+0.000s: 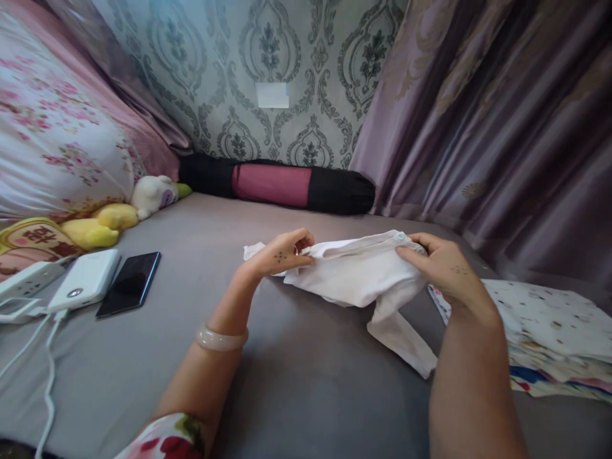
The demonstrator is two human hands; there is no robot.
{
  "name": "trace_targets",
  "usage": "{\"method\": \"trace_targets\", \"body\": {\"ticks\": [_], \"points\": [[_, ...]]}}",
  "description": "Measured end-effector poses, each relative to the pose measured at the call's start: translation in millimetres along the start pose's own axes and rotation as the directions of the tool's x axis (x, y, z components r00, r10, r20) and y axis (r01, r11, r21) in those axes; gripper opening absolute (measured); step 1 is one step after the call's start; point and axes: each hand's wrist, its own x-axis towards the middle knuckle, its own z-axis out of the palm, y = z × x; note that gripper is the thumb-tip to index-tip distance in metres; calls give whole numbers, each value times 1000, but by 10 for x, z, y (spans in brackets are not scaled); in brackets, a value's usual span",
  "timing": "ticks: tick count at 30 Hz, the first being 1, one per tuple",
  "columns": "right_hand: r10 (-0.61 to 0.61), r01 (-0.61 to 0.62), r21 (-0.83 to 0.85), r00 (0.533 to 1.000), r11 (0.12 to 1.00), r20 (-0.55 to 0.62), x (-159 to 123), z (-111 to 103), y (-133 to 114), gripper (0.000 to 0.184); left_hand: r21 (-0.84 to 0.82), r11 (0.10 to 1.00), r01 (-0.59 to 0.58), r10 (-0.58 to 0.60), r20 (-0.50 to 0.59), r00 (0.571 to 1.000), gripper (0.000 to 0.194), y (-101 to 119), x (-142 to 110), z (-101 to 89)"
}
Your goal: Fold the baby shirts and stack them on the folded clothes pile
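Note:
A small white long-sleeved garment [347, 274] with snap buttons is stretched between my two hands, just over the grey bed sheet [310, 382]. My left hand [284, 252] pinches its left part, thumb against curled fingers. At the other end, my right hand [437, 261] grips the edge beside a pale blue snap. One sleeve hangs down below my right hand and touches the sheet. Another white end sticks out behind my left hand. The fingertips of my right hand are partly hidden by the cloth.
Folded patterned clothes [549, 319] are stacked at the right. On the left lie a black phone [129, 284], a white power bank [85, 278], a power strip [31, 279] and cables. Plush toys [155, 193] rest by a floral pillow [62, 127]. A black and pink roll bag [272, 185] lies along the wall.

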Motion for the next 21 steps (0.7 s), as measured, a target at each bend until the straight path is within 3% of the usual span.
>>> {"method": "trace_targets", "body": {"ticks": [3,8,12,18,21], "points": [[22,-22,30,1000,999,-3,-2,-11,19,33,-12,1000,25,-26,-10,1000,19,-42,-30,-68],[34,-34,19,999,999,-10,15,5,29,31,-30,1000,11,-15,-156,988,14,-73,-28,-136],[12,-13,-27,1000,1000,-13,46,17,73,32,-45,998,40,-50,-249,967,14,-103,21,-85],[-24,26,-62,999,998,25,91,27,155,34,-31,992,124,-123,-481,868,16,-107,146,175],[-36,39,-63,998,997,48,89,32,148,36,-42,990,135,-138,-510,849,20,-36,160,228]]}}
